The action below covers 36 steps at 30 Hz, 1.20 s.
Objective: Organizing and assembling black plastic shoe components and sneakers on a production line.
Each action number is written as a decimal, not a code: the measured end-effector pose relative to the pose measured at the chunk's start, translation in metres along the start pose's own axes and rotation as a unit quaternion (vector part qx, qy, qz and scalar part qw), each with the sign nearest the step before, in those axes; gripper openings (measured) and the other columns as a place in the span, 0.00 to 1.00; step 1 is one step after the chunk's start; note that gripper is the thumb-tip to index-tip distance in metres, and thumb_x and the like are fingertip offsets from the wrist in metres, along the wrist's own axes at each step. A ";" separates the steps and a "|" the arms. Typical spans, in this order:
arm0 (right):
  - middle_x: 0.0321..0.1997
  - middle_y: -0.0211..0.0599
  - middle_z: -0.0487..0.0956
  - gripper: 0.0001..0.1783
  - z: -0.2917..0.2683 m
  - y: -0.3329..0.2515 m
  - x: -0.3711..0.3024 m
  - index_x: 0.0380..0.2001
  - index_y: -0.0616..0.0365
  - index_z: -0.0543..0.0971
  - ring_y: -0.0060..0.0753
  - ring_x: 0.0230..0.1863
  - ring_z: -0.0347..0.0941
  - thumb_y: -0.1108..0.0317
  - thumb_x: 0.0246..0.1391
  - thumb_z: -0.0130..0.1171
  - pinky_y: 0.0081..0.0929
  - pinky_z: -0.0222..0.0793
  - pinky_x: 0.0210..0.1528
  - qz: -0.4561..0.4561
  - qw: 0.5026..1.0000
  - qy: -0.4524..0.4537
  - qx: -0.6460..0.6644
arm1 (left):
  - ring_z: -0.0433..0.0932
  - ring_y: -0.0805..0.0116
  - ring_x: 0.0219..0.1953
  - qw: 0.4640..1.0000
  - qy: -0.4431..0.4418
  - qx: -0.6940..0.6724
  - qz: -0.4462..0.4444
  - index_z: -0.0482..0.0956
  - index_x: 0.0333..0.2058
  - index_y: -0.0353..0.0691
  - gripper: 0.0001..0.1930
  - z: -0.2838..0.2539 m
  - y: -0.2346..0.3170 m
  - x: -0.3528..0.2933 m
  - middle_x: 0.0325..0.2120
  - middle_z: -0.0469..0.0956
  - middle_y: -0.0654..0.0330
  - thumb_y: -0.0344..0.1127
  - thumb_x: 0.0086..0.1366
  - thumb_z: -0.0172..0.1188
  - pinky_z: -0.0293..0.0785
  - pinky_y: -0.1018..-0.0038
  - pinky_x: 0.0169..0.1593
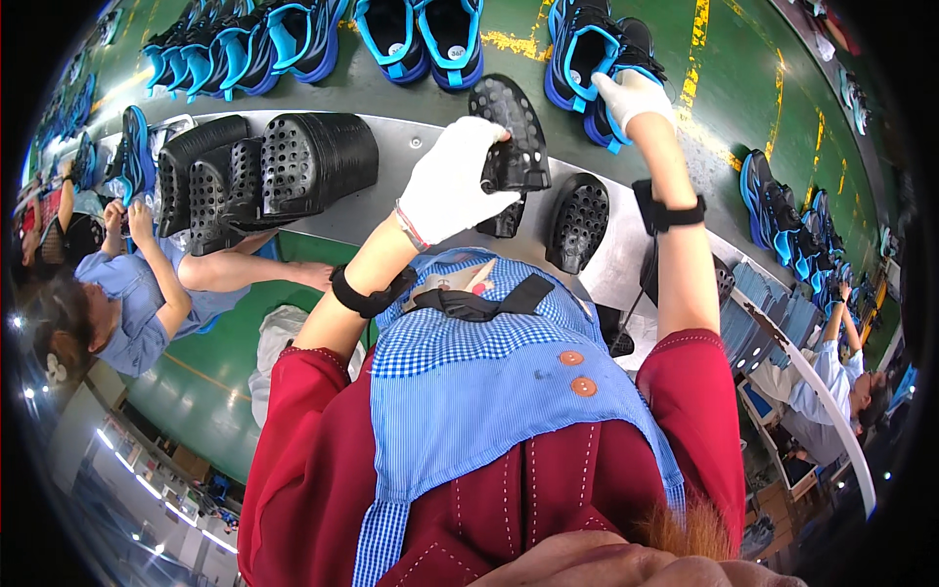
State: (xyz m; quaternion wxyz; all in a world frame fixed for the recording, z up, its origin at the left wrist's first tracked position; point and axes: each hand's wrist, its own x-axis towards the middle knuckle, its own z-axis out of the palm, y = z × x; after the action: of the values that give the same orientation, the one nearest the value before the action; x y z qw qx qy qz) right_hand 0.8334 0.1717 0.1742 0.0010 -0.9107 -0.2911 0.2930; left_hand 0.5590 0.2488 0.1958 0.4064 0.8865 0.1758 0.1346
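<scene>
My left hand [452, 186], in a white glove, is closed around a black perforated block [513, 122] shaped like a shoe's forefoot. The block is held up above the metal ledge, its holed face showing. My right hand [636, 101], also gloved in white, reaches out to a pair of black and blue sneakers on the green surface. Its fingers close at the heel collar of the right-hand sneaker [603, 130]; the fingertips are partly hidden. The other sneaker [579, 59] of the pair sits just left of it. Another black perforated block [577, 223] lies on the ledge between my arms.
More black perforated blocks [318, 164] stand on the metal ledge [416, 145] to the left. Several sneakers [303, 39] line the green surface [509, 73] ahead, with others [787, 220] at right. One co-worker [127, 293] sits at left, another [831, 391] at right.
</scene>
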 end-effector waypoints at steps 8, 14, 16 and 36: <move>0.42 0.37 0.79 0.21 0.029 0.000 -0.100 0.47 0.64 0.75 0.30 0.43 0.74 0.57 0.59 0.53 0.23 0.68 0.48 -0.095 0.751 -0.037 0.652 | 0.72 0.60 0.49 0.989 0.052 -0.118 0.069 0.66 0.53 0.39 0.37 0.002 0.020 0.033 0.47 0.69 0.54 0.38 0.44 0.73 0.71 0.67 0.52; 0.47 0.36 0.77 0.17 0.002 -0.019 -0.146 0.49 0.60 0.73 0.28 0.47 0.74 0.63 0.62 0.52 0.28 0.71 0.49 -0.042 0.539 -0.272 0.796 | 0.71 0.64 0.54 0.655 -0.089 -0.728 -0.181 0.56 0.62 0.34 0.32 -0.005 0.024 0.055 0.54 0.69 0.53 0.43 0.64 0.53 0.65 0.69 0.61; 0.43 0.34 0.78 0.18 0.017 -0.021 -0.144 0.47 0.61 0.75 0.27 0.43 0.73 0.59 0.62 0.50 0.23 0.67 0.48 -0.014 0.665 -0.192 0.722 | 0.70 0.64 0.56 0.598 -0.126 -0.776 -0.153 0.58 0.61 0.34 0.31 -0.011 0.024 0.062 0.53 0.70 0.53 0.41 0.64 0.53 0.65 0.68 0.61; 0.36 0.54 0.79 0.27 -0.016 -0.035 -0.072 0.34 0.60 0.78 0.53 0.42 0.76 0.45 0.45 0.50 0.40 0.70 0.47 0.042 0.999 -0.012 0.009 | 0.77 0.51 0.34 0.965 0.004 -0.195 -0.177 0.79 0.31 0.39 0.21 0.040 -0.050 0.127 0.28 0.78 0.49 0.52 0.65 0.48 0.72 0.64 0.41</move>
State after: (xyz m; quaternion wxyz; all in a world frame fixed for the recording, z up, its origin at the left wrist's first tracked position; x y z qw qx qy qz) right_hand 0.7761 0.1650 0.2324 -0.0062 -0.9186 -0.2497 0.3062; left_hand 0.6786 0.3059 0.1445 0.5883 0.7440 0.3019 0.0962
